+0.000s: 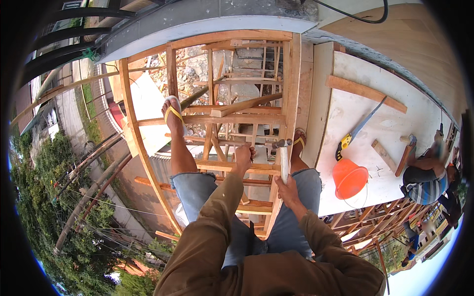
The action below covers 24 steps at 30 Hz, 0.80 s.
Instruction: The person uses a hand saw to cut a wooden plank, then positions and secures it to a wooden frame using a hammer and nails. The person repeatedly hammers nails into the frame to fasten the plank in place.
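Note:
My right hand [287,191] is closed around the pale handle of a hammer [284,163]. The hammer's dark metal head points away from me, over the right-hand beam of a wooden frame [292,84]. To its left, my left hand [243,158] is closed, its fingers curled together above a crosspiece [237,166]. Something small and dark may show at those fingers, too small to name. My feet, in flip-flops with yellow straps, rest on the frame's timbers, the left one [174,114] farther out.
Gaps between the timbers open onto rubble [192,74] far below. On the pale panel [340,123] at right lie a handsaw [358,130], an orange bucket [349,178] and wood offcuts [384,154]. Another person [424,177] crouches beyond them. Poles and trees [44,187] fill the left side.

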Each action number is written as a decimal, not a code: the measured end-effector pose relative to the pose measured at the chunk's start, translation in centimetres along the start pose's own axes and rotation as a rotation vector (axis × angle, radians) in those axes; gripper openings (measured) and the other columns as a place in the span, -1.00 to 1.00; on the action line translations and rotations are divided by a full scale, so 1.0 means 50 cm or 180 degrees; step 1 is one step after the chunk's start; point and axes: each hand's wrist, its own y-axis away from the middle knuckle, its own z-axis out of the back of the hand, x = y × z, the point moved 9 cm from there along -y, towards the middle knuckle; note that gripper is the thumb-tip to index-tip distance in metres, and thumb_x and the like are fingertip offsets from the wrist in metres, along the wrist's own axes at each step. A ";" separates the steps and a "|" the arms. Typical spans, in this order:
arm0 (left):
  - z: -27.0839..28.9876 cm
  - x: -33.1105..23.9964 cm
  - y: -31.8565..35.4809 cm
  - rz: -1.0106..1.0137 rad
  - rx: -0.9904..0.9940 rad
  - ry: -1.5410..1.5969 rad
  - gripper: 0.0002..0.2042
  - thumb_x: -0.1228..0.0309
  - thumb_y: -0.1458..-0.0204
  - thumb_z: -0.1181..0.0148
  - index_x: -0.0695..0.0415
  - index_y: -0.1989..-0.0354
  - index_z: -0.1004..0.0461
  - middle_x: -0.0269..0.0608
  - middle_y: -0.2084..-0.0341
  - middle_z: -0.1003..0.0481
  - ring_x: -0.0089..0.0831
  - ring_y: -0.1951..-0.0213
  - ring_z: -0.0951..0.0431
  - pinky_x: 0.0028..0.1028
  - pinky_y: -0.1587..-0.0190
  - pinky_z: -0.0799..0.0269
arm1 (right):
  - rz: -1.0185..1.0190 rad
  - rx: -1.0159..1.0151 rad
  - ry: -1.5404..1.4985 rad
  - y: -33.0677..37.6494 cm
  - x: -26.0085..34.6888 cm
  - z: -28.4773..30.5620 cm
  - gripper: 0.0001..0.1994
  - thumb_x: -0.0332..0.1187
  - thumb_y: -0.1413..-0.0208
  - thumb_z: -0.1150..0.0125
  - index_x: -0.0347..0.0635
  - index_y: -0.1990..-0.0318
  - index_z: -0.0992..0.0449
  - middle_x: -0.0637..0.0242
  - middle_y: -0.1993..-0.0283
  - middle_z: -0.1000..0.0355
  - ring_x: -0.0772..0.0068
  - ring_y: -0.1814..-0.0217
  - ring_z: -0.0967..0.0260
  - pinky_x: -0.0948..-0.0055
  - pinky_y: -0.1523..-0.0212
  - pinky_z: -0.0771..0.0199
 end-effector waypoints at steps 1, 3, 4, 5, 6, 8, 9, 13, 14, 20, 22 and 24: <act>0.000 0.045 0.068 0.0028 0.0160 -0.0128 -0.86 0.48 -0.26 0.04 0.22 0.09 -0.40 -0.21 0.43 -0.48 -0.45 0.49 -0.50 -0.50 0.55 -0.35 | -0.0066 0.0144 0.0104 0.032 0.002 0.022 -0.71 -0.17 -0.28 -0.27 -0.16 0.16 -0.35 0.53 0.56 -0.21 0.70 0.71 -0.11 0.55 0.72 -0.24; -0.017 0.100 0.189 0.0185 0.0321 -0.0286 -0.83 0.50 -0.30 0.08 0.22 0.01 -0.37 -0.15 0.27 -0.53 -0.36 0.32 -0.59 -0.44 0.39 -0.47 | 0.0307 0.0125 0.0406 0.091 0.043 0.080 -0.70 -0.19 -0.25 -0.29 -0.21 0.19 -0.35 0.47 0.56 -0.26 0.64 0.70 -0.18 0.50 0.72 -0.25; -0.021 0.124 0.260 0.0294 0.0323 -0.0353 -0.85 0.50 -0.33 0.10 0.22 0.01 -0.35 -0.12 0.18 -0.54 -0.31 0.23 -0.62 -0.38 0.29 -0.52 | 0.0429 0.0206 0.0532 0.116 0.066 0.101 -0.69 -0.19 -0.24 -0.30 -0.23 0.20 -0.34 0.43 0.56 -0.29 0.61 0.70 -0.22 0.48 0.72 -0.25; -0.036 0.129 0.324 0.0333 0.0357 -0.0390 -0.86 0.50 -0.35 0.12 0.21 0.02 -0.34 -0.10 0.10 -0.55 -0.26 0.14 -0.64 -0.32 0.18 -0.58 | 0.0609 0.0235 0.0548 0.146 0.094 0.125 -0.68 -0.19 -0.23 -0.32 -0.23 0.20 -0.35 0.43 0.52 -0.31 0.61 0.64 -0.26 0.50 0.64 -0.31; -0.059 0.130 0.388 0.0287 0.0493 -0.0456 -0.86 0.49 -0.36 0.13 0.19 0.01 -0.34 -0.08 0.05 -0.54 -0.25 0.08 -0.63 -0.32 0.14 -0.57 | 0.0618 0.0353 0.0665 0.172 0.116 0.141 -0.68 -0.19 -0.23 -0.32 -0.23 0.19 -0.36 0.42 0.49 -0.33 0.60 0.59 -0.30 0.51 0.60 -0.35; -0.111 0.120 0.504 0.0159 0.0751 -0.0537 -0.86 0.47 -0.37 0.14 0.16 0.01 -0.34 -0.05 -0.05 -0.52 -0.24 -0.02 -0.61 -0.30 0.06 -0.56 | 0.1033 0.0517 0.0679 0.236 0.187 0.169 -0.67 -0.19 -0.22 -0.34 -0.24 0.17 -0.36 0.39 0.42 -0.38 0.59 0.48 -0.38 0.52 0.51 -0.42; -0.142 0.114 0.560 0.0051 0.0914 -0.0544 -0.87 0.46 -0.37 0.12 0.15 0.02 -0.34 -0.07 -0.04 -0.53 -0.27 -0.02 -0.59 -0.28 0.00 -0.54 | 0.1015 0.0724 0.0653 0.270 0.211 0.173 -0.67 -0.21 -0.23 -0.33 -0.25 0.14 -0.36 0.36 0.37 -0.41 0.55 0.41 -0.41 0.49 0.43 -0.48; -0.261 0.076 0.732 -0.0578 0.1450 -0.0646 -0.87 0.47 -0.35 0.09 0.16 0.00 -0.31 -0.07 -0.04 -0.53 -0.27 -0.01 -0.58 -0.23 -0.05 -0.52 | 0.0932 0.1100 -0.0021 0.393 0.299 0.195 -0.72 -0.29 -0.24 -0.30 -0.23 0.07 -0.38 0.32 0.22 -0.46 0.48 0.22 -0.48 0.43 0.27 -0.60; -0.291 0.061 0.762 -0.0693 0.1601 -0.0510 -0.86 0.48 -0.34 0.09 0.16 -0.01 -0.31 -0.07 -0.03 -0.54 -0.26 -0.01 -0.58 -0.22 -0.05 -0.53 | 0.0907 0.1362 -0.0346 0.425 0.315 0.190 -0.75 -0.31 -0.24 -0.30 -0.22 0.08 -0.39 0.32 0.19 -0.46 0.48 0.20 -0.48 0.44 0.27 -0.60; -0.382 0.029 0.903 -0.0900 0.1854 -0.0257 -0.84 0.48 -0.34 0.08 0.18 -0.03 -0.30 -0.03 -0.05 -0.50 -0.24 -0.02 -0.57 -0.17 -0.08 -0.52 | 0.1001 0.1120 -0.0273 0.517 0.350 0.242 -0.72 -0.40 -0.24 -0.26 -0.20 -0.05 -0.41 0.28 0.07 -0.46 0.41 0.11 -0.50 0.38 0.15 -0.63; -0.410 0.011 0.933 -0.1035 0.1942 -0.0230 -0.83 0.47 -0.35 0.08 0.18 -0.05 -0.30 -0.04 -0.04 -0.51 -0.24 -0.02 -0.57 -0.17 -0.07 -0.52 | 0.1010 0.1219 -0.0371 0.532 0.348 0.254 -0.75 -0.40 -0.24 -0.27 -0.17 -0.02 -0.42 0.31 0.11 -0.45 0.44 0.15 -0.48 0.41 0.21 -0.60; -0.428 0.008 0.953 -0.1077 0.1997 -0.0509 -0.85 0.43 -0.36 0.03 0.20 0.00 -0.34 -0.07 0.03 -0.54 -0.25 -0.01 -0.58 -0.19 -0.05 -0.53 | 0.1021 0.1330 -0.0540 0.546 0.346 0.263 -0.76 -0.40 -0.24 -0.27 -0.18 0.00 -0.41 0.31 0.15 -0.45 0.44 0.20 -0.47 0.43 0.25 -0.59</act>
